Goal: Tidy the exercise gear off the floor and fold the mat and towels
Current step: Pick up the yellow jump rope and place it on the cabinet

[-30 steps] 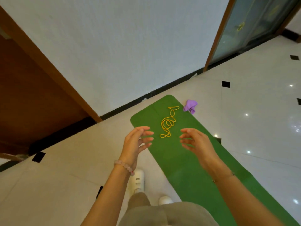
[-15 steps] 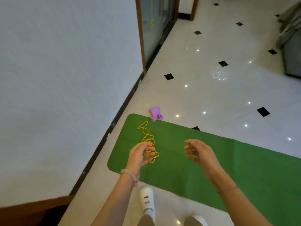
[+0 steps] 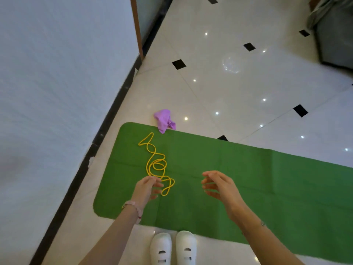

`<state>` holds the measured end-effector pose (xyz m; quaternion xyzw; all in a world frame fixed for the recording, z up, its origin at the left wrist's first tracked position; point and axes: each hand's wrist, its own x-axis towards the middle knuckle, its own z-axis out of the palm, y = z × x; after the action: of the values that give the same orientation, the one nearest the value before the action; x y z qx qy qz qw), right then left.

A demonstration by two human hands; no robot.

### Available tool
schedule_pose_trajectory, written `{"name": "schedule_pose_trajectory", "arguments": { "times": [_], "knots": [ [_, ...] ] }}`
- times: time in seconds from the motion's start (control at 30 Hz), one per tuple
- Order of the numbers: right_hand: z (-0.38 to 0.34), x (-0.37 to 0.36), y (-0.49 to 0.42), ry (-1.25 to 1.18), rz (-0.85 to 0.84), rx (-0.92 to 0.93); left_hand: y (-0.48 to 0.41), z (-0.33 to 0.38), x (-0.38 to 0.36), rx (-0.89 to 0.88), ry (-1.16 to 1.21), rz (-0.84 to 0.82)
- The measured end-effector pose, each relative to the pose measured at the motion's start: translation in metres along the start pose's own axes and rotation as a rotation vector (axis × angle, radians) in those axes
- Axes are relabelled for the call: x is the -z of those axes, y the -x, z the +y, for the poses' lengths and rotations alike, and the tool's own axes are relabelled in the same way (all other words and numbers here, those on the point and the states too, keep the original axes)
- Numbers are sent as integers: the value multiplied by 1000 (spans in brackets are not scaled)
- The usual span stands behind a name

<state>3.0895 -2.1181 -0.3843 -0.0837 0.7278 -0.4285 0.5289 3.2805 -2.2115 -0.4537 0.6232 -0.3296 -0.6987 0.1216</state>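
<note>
A green exercise mat (image 3: pixel 248 178) lies flat on the white tiled floor, stretching from the wall off to the right. A tangled yellow rope (image 3: pixel 155 165) rests on its left part. Just past the mat's far edge a crumpled purple towel (image 3: pixel 164 120) sits on the tiles, touching that edge. My left hand (image 3: pixel 147 188) hovers over the rope's near loops, fingers loosely curled, holding nothing. My right hand (image 3: pixel 219 186) hangs over the bare mat to the right, fingers relaxed and spread, also holding nothing.
My white shoes (image 3: pixel 172 247) stand on the tiles at the mat's near edge. A white wall with a black skirting (image 3: pixel 107 121) runs along the left. A wooden door frame (image 3: pixel 136 27) stands at the top and grey furniture (image 3: pixel 334 35) at the top right.
My view has swung so the mat now lies across in front of me and looks nearer. My left hand has come over the rope's near end. Both hands stay empty.
</note>
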Motion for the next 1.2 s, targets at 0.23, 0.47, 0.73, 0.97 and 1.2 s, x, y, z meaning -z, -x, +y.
{"name": "schedule_pose_trajectory", "arguments": {
  "times": [0.23, 0.47, 0.73, 0.97, 1.2],
  "knots": [
    [109, -23, -149, 48, -2, 43, -198, -80, 12, -144, -236, 122],
    [212, -20, -270, 68, 4, 89, -357, -177, 2, -233, -661, 162],
    [268, -9, -342, 71, 11, 126, -458, -209, -16, -399, -1212, 190],
    [270, 3, -358, 74, 23, 122, -463, -223, -22, -514, -1593, 268],
    [247, -1, -325, 55, 9, 92, -418, -222, -13, -484, -1392, 220]
  ]
}}
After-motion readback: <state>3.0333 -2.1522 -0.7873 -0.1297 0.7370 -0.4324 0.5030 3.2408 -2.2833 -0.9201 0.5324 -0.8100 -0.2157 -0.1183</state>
